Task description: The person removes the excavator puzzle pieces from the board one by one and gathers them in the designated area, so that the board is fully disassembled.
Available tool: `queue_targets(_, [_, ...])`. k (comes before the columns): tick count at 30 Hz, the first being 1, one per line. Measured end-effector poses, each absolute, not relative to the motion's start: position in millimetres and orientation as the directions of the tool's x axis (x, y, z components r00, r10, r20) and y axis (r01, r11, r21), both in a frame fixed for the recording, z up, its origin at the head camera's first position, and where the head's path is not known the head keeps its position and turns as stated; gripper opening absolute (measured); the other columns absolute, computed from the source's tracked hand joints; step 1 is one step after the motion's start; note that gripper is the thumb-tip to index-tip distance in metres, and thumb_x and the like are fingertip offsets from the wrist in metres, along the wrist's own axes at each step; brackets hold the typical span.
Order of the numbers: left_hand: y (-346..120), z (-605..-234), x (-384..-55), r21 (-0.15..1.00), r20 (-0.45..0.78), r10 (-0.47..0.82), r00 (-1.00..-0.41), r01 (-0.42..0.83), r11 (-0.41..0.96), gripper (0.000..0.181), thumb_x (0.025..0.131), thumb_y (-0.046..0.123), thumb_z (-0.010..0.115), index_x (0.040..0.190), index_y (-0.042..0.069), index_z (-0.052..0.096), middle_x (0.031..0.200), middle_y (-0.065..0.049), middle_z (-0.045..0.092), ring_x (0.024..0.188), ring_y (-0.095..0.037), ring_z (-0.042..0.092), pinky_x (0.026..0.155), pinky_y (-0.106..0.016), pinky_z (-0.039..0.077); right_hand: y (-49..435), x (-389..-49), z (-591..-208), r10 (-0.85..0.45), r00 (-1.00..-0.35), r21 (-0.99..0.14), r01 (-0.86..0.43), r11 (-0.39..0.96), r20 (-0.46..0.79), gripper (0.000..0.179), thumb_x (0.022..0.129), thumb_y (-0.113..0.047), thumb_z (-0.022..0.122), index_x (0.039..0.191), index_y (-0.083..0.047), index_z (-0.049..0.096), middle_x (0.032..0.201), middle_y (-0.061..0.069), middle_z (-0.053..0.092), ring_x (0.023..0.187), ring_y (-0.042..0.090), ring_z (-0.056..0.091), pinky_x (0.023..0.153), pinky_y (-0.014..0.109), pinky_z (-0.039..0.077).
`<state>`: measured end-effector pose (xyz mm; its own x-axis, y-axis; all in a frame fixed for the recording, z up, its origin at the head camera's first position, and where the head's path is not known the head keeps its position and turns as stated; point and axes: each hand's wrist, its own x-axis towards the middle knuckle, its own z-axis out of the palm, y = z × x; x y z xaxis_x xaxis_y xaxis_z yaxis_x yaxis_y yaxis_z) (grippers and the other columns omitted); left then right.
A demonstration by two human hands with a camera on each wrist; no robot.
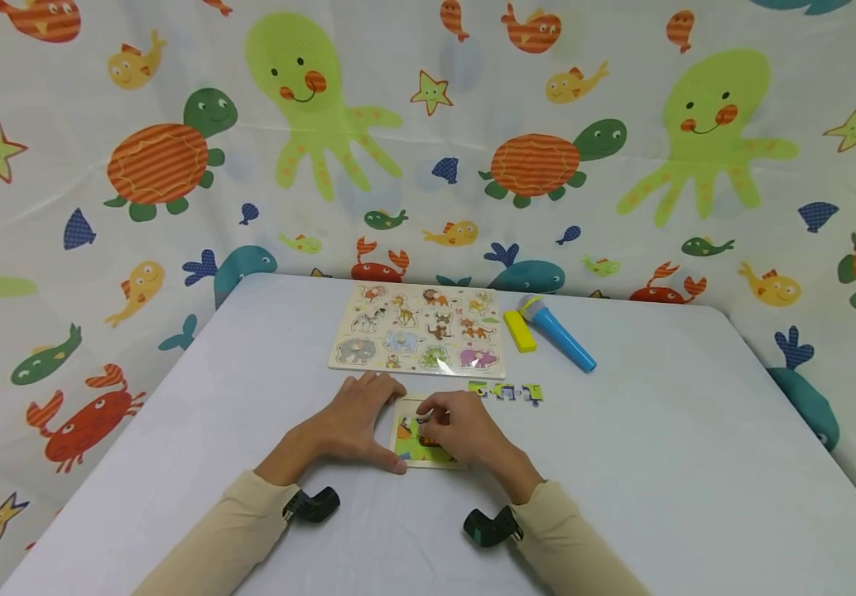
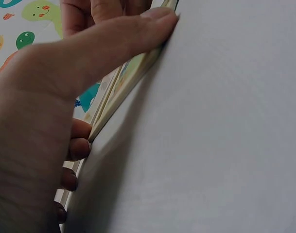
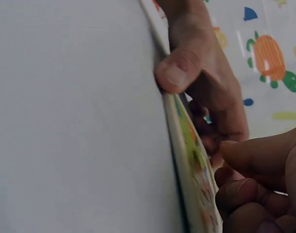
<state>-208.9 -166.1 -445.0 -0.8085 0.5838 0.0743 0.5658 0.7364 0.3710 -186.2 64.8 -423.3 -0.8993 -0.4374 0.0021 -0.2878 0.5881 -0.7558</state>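
under the right hand [image 1: 459, 424] — puzzle board [image 1: 409, 406] partly hidden

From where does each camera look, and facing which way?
Head: on the head, facing forward and down at the puzzle tray; left hand, right hand and both sleeves show.
Left wrist: on that wrist, facing the tray; left hand near, right fingers behind.
Right wrist: on that wrist, facing the tray; right hand near, left beyond.
Both wrist views share the tray.
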Motion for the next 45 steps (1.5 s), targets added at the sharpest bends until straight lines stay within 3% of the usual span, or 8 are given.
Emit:
queue_targets(9, [-166.3,-443.3,-208.9,0.386,0.089,0.592,-0.801,0.576,0.721,0.100,0.057,0.084,0.076,0.130,0.021,0.052,0.106,0.013,0.047,0.099,-0.008,0.040,0.083,-0.034,0.033,55.3,-183.5,-432.7,-0.438,-0.898,-0.707,-0.332,0.625,0.034,0.022,0.087,-0.015,0.079,0.107,-0.010,0.072,0.068,-0.007,0.055,0.063,0.006,0.049,0.059,0.023,0.038])
queue_targets(24, [-167.3,-446.5,-208.3,0.393,0.080,0.579,-0.811,0.560,0.730,0.102,0.055,0.084,0.077,0.130,0.020,0.052,0.106,0.013,0.048,0.101,-0.009,0.041,0.085,-0.034,0.032,48.4,-176.6,-432.9,-0.372,-0.928,-0.701,-0.257,0.666,-0.013,0.025,0.088,-0.014,0.078,0.109,-0.013,0.065,0.078,-0.003,0.053,0.072,0.013,0.050,0.067,0.028,0.039])
queue_targets(29, [-166.4,-446.2,-209.5,0.389,0.081,0.582,-0.809,0.564,0.729,0.102,0.055,0.085,0.076,0.130,0.021,0.052,0.107,0.013,0.048,0.101,-0.009,0.041,0.085,-0.034,0.032,49.5,-175.9,-432.9,-0.370,-0.929,-0.700,-0.271,0.660,0.011,0.022,0.087,-0.013,0.077,0.103,-0.015,0.062,0.085,-0.002,0.054,0.079,0.014,0.051,0.073,0.030,0.041])
queue_targets(34, [-165.8,-444.7,-211.0,0.379,0.091,0.590,-0.802,0.576,0.725,0.102,0.056,0.086,0.075,0.130,0.020,0.052,0.107,0.013,0.048,0.100,-0.009,0.041,0.083,-0.034,0.032,51.3,-176.1,-432.8,-0.388,-0.920,-0.716,-0.310,0.625,0.060,0.013,0.091,-0.015,0.074,0.099,-0.016,0.064,0.089,-0.005,0.057,0.083,0.013,0.053,0.077,0.030,0.044])
queue_targets(40, [-166.2,-444.0,-211.3,0.376,0.094,0.595,-0.798,0.582,0.721,0.102,0.055,0.086,0.076,0.129,0.019,0.052,0.105,0.011,0.048,0.098,-0.010,0.040,0.081,-0.034,0.031,54.1,-178.2,-433.0,-0.399,-0.913,-0.777,-0.308,0.549,0.080,0.005,0.096,-0.015,0.070,0.094,-0.015,0.065,0.082,-0.006,0.061,0.077,0.011,0.055,0.072,0.027,0.045])
queue_targets(45, [-166.2,-444.8,-210.9,0.377,0.089,0.596,-0.798,0.580,0.722,0.102,0.055,0.085,0.076,0.130,0.019,0.052,0.106,0.011,0.049,0.099,-0.010,0.041,0.082,-0.034,0.032,57.8,-179.0,-429.4,-0.386,-0.917,-0.830,-0.292,0.476,0.102,0.003,0.098,-0.014,0.067,0.097,-0.012,0.065,0.087,-0.004,0.063,0.075,0.012,0.058,0.070,0.025,0.049])
